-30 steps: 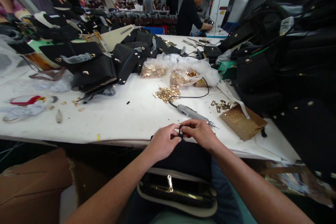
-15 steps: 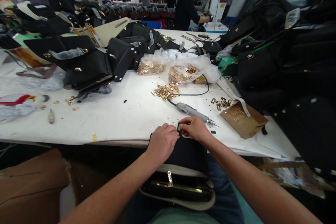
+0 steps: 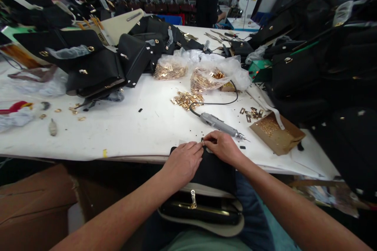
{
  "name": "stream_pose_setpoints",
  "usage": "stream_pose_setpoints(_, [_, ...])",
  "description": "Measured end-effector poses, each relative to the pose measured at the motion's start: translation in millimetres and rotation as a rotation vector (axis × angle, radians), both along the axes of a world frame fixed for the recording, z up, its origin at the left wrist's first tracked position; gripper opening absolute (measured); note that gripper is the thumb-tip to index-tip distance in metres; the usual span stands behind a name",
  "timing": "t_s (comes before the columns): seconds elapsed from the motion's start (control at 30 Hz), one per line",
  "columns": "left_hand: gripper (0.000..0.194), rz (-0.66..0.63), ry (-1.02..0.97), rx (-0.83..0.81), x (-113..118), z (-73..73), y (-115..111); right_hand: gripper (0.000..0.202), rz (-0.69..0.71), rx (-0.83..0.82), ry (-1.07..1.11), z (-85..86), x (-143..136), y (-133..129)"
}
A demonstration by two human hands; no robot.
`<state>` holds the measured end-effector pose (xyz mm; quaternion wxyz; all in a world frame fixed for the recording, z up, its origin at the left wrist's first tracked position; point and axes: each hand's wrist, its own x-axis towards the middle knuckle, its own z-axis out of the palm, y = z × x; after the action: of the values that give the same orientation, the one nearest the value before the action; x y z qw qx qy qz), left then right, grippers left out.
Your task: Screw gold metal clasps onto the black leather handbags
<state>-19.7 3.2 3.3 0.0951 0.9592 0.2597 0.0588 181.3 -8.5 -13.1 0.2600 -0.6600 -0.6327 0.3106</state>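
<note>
A black handbag point(image 3: 206, 168) lies across my lap against the table edge, its opening toward me, with a gold clasp point(image 3: 193, 199) and beige edging at the front. My left hand point(image 3: 184, 160) is closed on the flap's far part, fingers pressed together; its thumb is hidden. My right hand point(image 3: 222, 146) pinches a small dark rectangular piece point(image 3: 202, 140) at the flap's far edge, close to the left fingertips. The fingers mostly cover this piece. A grey electric screwdriver point(image 3: 219, 123) lies on the table just beyond my right hand.
Gold metal fittings point(image 3: 187, 100) lie in a pile, with plastic bags of fittings point(image 3: 206, 78) behind. A cardboard box point(image 3: 275, 135) of small parts stands right. Black handbags crowd left point(image 3: 94, 68) and right point(image 3: 294, 74). A person in black point(image 3: 207, 0) stands beyond the table.
My left fingers have flattened a little over the flap. The right fingertips have brought the small dark piece down against the flap edge, covering more of it. The view has shifted slightly.
</note>
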Motion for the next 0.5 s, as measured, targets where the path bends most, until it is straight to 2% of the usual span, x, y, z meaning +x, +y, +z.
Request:
stream_pose_setpoints(0.1, [0.029,0.008,-0.013,-0.020,-2.1,-0.9,2.2,0.019,0.032,-0.023,0.004,-0.2,1.3,-2.3])
stream_pose_setpoints(0.27, [0.029,0.008,-0.024,-0.044,-3.9,-1.3,5.6,0.024,-0.026,-0.079,-0.003,-2.7,-4.6,-0.6])
stream_pose_setpoints(0.4, [0.028,-0.002,-0.010,-0.069,-4.0,1.2,8.7,0.022,-0.058,-0.144,-0.061,-3.3,-7.6,5.5])
stream_pose_setpoints(0.5, [0.028,-0.012,0.008,-0.091,-4.0,3.5,11.0,0.020,-0.022,-0.189,-0.093,0.0,-5.3,11.4])
